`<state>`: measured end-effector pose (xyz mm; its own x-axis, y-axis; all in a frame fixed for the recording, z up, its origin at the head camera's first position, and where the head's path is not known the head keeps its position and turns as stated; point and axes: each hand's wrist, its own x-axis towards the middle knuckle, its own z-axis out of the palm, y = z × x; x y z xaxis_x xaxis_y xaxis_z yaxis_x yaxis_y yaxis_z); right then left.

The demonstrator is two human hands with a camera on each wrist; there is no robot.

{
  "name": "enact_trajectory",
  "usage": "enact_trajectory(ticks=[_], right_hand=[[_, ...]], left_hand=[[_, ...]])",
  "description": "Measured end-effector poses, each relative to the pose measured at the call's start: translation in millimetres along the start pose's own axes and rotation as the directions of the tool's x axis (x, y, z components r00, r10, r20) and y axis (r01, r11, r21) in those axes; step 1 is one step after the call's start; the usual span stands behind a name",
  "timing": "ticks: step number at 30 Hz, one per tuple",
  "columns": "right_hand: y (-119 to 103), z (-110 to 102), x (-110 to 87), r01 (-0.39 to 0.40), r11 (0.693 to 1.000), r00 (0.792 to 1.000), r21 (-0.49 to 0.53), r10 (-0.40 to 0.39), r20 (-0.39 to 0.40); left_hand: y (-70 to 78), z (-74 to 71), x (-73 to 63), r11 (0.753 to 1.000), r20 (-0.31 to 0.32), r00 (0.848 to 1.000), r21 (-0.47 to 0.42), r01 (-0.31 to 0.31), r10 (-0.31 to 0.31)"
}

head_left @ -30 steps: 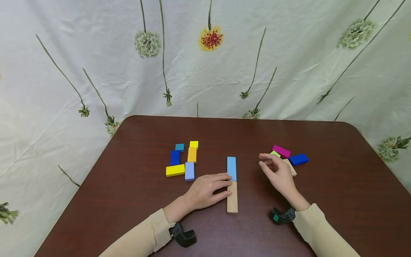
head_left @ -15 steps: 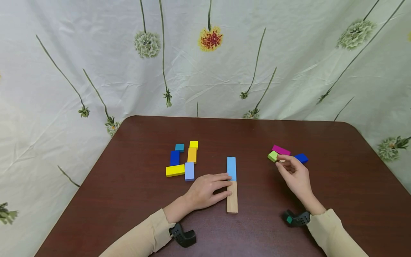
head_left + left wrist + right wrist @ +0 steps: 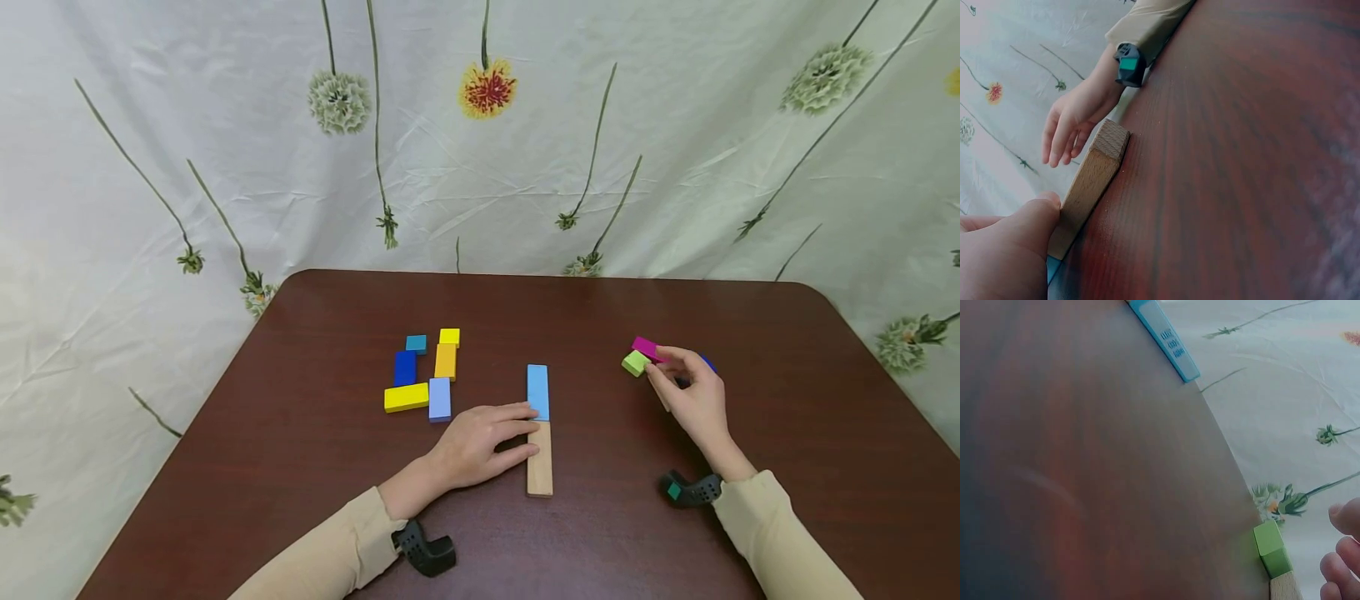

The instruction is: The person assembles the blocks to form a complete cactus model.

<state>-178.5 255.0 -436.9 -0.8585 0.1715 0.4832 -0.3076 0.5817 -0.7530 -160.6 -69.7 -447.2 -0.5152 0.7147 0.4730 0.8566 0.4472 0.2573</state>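
Your left hand (image 3: 476,450) lies with extended fingers against a light blue block (image 3: 537,387) and a wooden block (image 3: 540,473), aligned end to end on the counter (image 3: 300,450). Your right hand (image 3: 693,400), its grip slightly parted between thumb and index finger, is at the magenta block (image 3: 644,347), beside the green block (image 3: 635,363); contact cannot be told.

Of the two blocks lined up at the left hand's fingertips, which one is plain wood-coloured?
The pale wooden rectangular block, at the row's near end; the other, a light blue rectangular block, lies beyond it.
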Motion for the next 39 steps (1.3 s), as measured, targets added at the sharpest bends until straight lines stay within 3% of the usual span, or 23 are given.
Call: enact_trajectory(ticks=[4, 12, 22, 33, 39], right_hand=[[4, 2, 4.8, -0.017, 0.999, 1.000, -0.038, 0.017, -0.003], [10, 5, 10.3, -0.056, 0.994, 0.995, -0.096, 0.064, 0.079], [13, 8, 15.8, -0.055, 0.988, 0.990, -0.141, 0.072, 0.121], [10, 7, 17.8, -0.014, 0.973, 0.967, -0.232, 0.072, 0.243], [8, 6, 18.3, 0.001, 0.960, 0.962, -0.281, 0.076, 0.263]], left_hand=[[0.3, -0.3, -0.1, 1.000, 0.009, 1.000, 0.005, 0.004, -0.005], [1.0, -0.6, -0.3, 1.000, 0.010, 1.000, -0.001, 0.006, -0.006], [0.7, -0.1, 0.1, 1.000, 0.018, 1.000, 0.002, 0.014, -0.014], [0.5, -0.9, 0.5, 1.000, 0.002, 1.000, 0.002, -0.003, 0.003], [0.5, -0.8, 0.3, 1.000, 0.008, 1.000, -0.003, 0.002, -0.002]])
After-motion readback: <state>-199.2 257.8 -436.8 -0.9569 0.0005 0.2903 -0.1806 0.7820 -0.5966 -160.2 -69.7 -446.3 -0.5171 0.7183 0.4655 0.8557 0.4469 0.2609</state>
